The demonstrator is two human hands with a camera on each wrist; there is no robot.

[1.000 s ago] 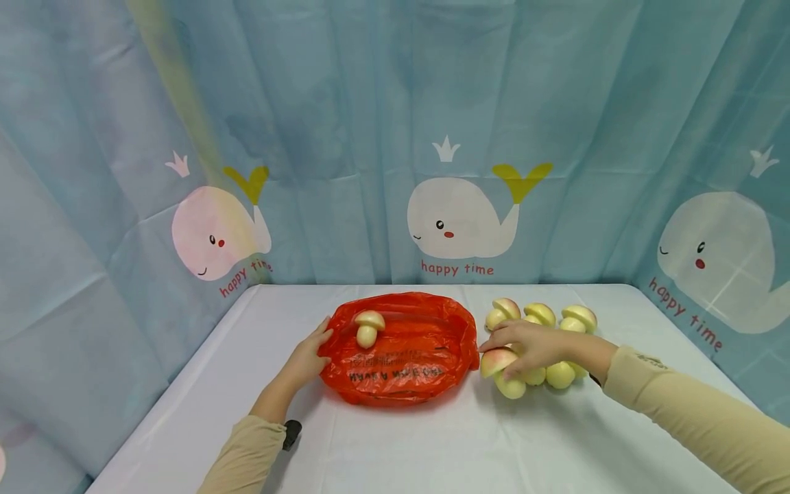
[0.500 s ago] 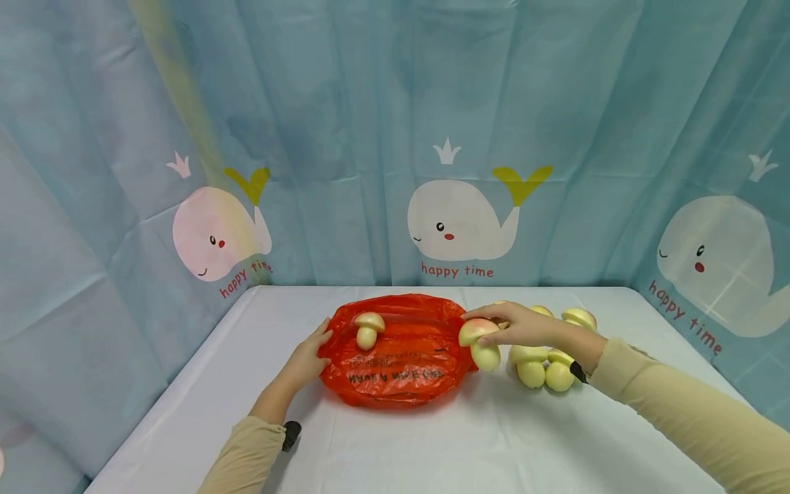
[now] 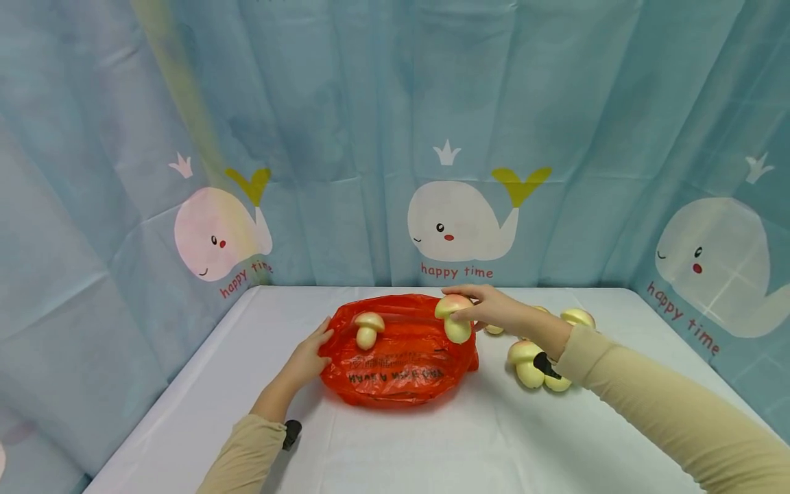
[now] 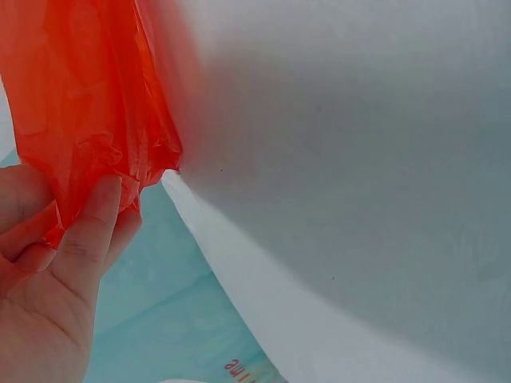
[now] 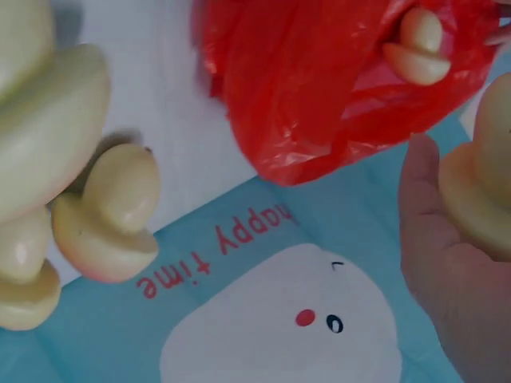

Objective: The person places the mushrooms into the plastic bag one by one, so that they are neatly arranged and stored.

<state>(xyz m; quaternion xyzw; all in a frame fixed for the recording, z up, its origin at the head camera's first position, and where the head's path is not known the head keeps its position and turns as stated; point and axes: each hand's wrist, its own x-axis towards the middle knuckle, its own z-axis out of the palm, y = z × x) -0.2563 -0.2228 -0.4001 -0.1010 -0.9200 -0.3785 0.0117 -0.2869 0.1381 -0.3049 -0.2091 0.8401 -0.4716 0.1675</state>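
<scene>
A red plastic bag lies spread on the white table with its mouth opened upward. My left hand pinches the bag's left rim between thumb and fingers, as the left wrist view shows around the crumpled plastic. Inside the bag, toward its left, rests one pale yellow toy mushroom. Over the bag's right rim, my right hand holds another toy mushroom by its pink-tinged cap, stem hanging down. In the right wrist view, that mushroom is cut off at the frame's edge.
Several more toy mushrooms lie to the right of the bag, partly hidden by my right arm. A light blue curtain with printed whales stands behind the table's far edge. A black strap shows at my left wrist.
My right hand has lifted a mushroom from the group on the right and carried it left and away from me, over the bag's right rim. The left hand has stayed put.
</scene>
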